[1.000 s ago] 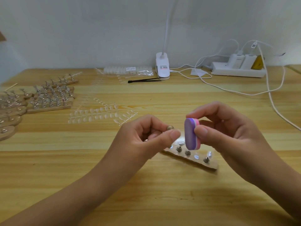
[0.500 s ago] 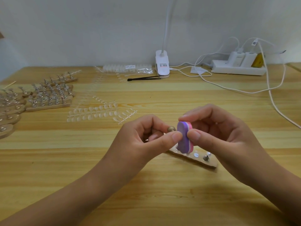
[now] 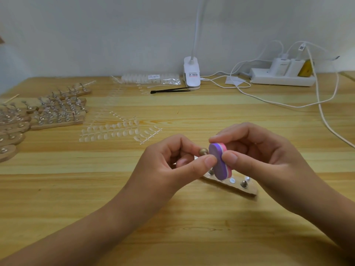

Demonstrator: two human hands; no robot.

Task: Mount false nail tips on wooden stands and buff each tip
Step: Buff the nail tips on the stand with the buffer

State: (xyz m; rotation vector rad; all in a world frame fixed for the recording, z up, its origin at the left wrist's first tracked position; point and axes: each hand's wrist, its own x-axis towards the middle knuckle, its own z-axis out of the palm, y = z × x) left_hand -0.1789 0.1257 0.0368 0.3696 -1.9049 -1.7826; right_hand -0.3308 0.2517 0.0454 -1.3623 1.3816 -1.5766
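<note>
My left hand (image 3: 172,166) pinches a small metal nail holder (image 3: 203,151) with a round brass end; any tip on it is hidden by my fingers. My right hand (image 3: 255,154) grips a purple and pink buffer block (image 3: 220,162) between thumb and fingers, its purple face against the holder. Beneath both hands lies a wooden stand (image 3: 233,184) with metal pegs and magnet spots.
Strips of clear nail tips (image 3: 115,131) lie at middle left. Several wooden stands with mounted holders (image 3: 57,114) fill the far left. At the back are a bag of tips (image 3: 151,79), black tweezers (image 3: 171,90), a lamp clamp (image 3: 191,73), a power strip (image 3: 282,77) and white cables (image 3: 326,120).
My right hand has brought the buffer block left and down against the holder in my left hand, and tilted it. My left hand has stayed in place.
</note>
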